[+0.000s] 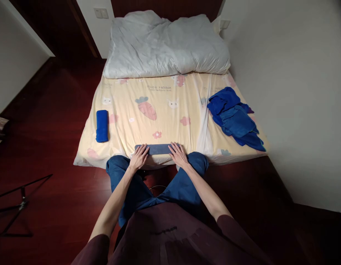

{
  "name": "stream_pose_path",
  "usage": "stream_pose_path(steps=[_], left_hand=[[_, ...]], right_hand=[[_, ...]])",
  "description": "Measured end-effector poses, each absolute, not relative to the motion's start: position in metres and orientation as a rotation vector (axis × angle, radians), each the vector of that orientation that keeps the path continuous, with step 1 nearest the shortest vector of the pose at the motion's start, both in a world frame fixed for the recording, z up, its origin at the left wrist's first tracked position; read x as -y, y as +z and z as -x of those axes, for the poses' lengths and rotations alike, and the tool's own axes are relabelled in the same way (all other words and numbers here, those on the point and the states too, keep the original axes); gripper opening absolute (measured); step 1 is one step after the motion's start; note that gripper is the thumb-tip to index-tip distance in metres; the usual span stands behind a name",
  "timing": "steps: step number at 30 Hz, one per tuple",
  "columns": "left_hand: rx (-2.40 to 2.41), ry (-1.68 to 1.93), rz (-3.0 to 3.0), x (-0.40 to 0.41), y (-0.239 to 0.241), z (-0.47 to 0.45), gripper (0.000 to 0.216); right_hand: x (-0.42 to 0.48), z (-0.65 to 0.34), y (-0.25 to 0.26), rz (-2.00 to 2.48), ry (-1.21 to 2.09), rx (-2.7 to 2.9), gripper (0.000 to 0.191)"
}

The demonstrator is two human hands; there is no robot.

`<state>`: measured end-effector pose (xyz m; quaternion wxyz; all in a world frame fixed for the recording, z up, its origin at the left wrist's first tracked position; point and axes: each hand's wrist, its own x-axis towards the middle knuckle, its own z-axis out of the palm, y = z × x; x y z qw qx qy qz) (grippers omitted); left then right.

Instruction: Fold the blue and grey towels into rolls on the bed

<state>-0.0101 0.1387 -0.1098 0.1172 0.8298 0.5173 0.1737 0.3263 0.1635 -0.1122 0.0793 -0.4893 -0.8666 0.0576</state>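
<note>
A grey-blue cloth [159, 149], folded into a long narrow strip, lies along the front edge of the bed. My left hand [139, 156] rests on its left end with the fingers stretched out. On the right end, my right hand [178, 154] lies flat, its fingers also extended. Neither hand grips the cloth; both press on it from above. To the left sits a neatly folded bright blue cloth [102, 126]. A loose heap of blue cloths [236, 117] is crumpled at the bed's right side.
The bed [123, 129] has a yellow sheet printed with rabbits and carrots. A white quilt [170, 48] is bunched at its head. A wall [283, 92] stands close on the right. Black stand legs [23, 202] are on the dark red floor at left.
</note>
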Motion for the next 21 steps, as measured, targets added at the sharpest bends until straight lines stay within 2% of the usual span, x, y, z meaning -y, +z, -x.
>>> stream_pose_path(steps=[5,10,13,16,19,21], left_hand=[[-1.567,0.567,-2.246,-0.147,-0.116,0.01,0.061],[-1.702,0.841,-1.915,-0.125,-0.105,0.015,0.059],[-1.848,1.186,-1.286,-0.09,-0.096,-0.005,0.055],[-1.594,1.287,-0.443,-0.069,-0.092,-0.039,0.041],[-1.386,1.278,-0.153,-0.081,-0.091,-0.068,0.03],[-1.372,1.325,-0.094,-0.101,-0.091,-0.077,0.027]], right_hand=[[-0.164,-0.33,-0.111,1.553,0.259,2.646,0.063],[-0.178,-0.336,-0.097,1.61,0.432,2.573,0.052],[-0.2,-0.34,-0.084,1.617,0.545,2.495,0.045],[-0.229,-0.34,-0.071,1.652,0.768,2.48,0.048],[-0.253,-0.335,-0.061,1.69,0.982,2.564,0.06],[-0.262,-0.329,-0.057,1.697,1.013,2.622,0.06]])
